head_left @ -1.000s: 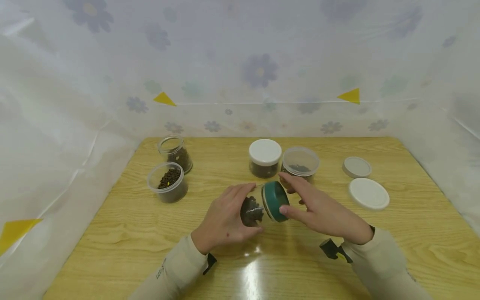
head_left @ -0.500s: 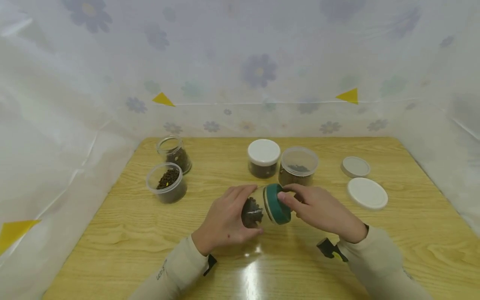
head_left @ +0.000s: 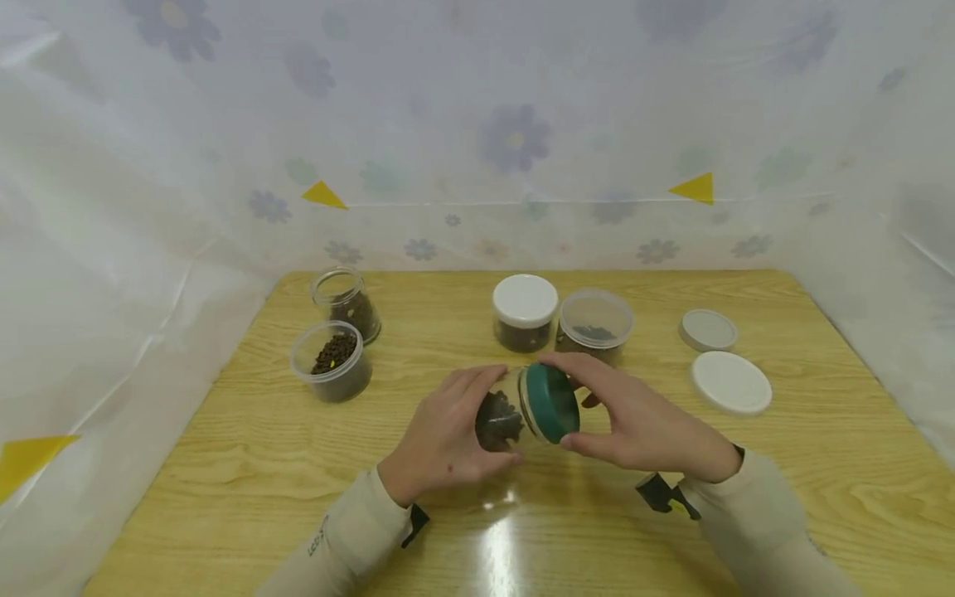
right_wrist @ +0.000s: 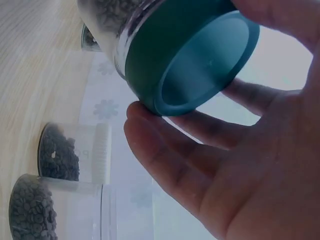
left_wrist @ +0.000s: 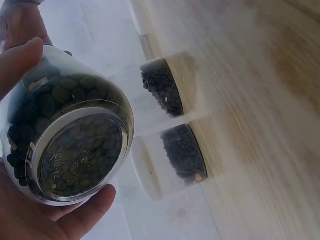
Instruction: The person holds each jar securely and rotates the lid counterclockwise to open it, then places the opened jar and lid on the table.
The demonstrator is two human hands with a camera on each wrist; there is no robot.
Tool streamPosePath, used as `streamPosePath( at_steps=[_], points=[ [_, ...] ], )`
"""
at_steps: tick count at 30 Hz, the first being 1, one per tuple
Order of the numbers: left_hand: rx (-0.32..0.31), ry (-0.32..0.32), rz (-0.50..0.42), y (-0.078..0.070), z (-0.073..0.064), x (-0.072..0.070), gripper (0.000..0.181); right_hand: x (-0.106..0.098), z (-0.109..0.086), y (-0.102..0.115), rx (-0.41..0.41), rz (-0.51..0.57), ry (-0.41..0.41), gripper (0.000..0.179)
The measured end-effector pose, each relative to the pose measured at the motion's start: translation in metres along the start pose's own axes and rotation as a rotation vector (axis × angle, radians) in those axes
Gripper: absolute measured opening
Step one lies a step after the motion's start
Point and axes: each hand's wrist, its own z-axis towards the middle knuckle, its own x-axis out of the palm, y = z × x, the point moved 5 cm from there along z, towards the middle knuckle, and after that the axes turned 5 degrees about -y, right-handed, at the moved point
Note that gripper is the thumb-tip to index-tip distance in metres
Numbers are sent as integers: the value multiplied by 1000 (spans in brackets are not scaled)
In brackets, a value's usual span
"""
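Observation:
A clear jar [head_left: 500, 420] partly filled with dark, flat, round pieces is tilted on its side above the table. My left hand [head_left: 446, 431] grips its body from the left, and the left wrist view shows the jar's bottom [left_wrist: 80, 155] between thumb and fingers. On the jar's mouth sits a green lid [head_left: 552, 404]. My right hand [head_left: 634, 419] holds the lid's edge, thumb on one side and fingertips on the other. In the right wrist view the palm stands away from the lid's recessed top [right_wrist: 207, 65].
Behind the hands stand a white-lidded jar [head_left: 525, 303] and a clear-lidded tub [head_left: 596, 319]. At left are an open glass jar [head_left: 354, 315] and an open plastic tub [head_left: 339, 383], both with dark contents. Two lids, one grey [head_left: 708, 330] and one white [head_left: 731, 382], lie at right.
My right hand's fingers curled over the lid half a second ago and are now spread round its edge again. The left hand and jar have barely moved.

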Motion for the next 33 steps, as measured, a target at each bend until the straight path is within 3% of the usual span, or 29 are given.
streamPosePath(
  at_steps=[9, 13, 20, 23, 29, 33],
  points=[
    [0, -11, -23, -1, 0, -1, 99, -2, -1, 0, -43, 25, -34, 89],
    [-3, -12, -22, -2, 1, -2, 100, -2, -2, -2, -4, 33, -34, 89],
    [-4, -2, -13, -2, 1, -1, 99, 3, -3, -7, 85, 87, 34, 93],
    [-7, -7, -18, -2, 2, -1, 100, 3, -5, -10, 141, 106, 46, 88],
    [-7, -20, -10, -2, 4, -2, 100, -3, -5, -14, 339, 87, 14, 58],
    [1, -17, 11, -3, 5, -1, 99, -4, -4, -13, 452, 61, 25, 56]
  ],
)
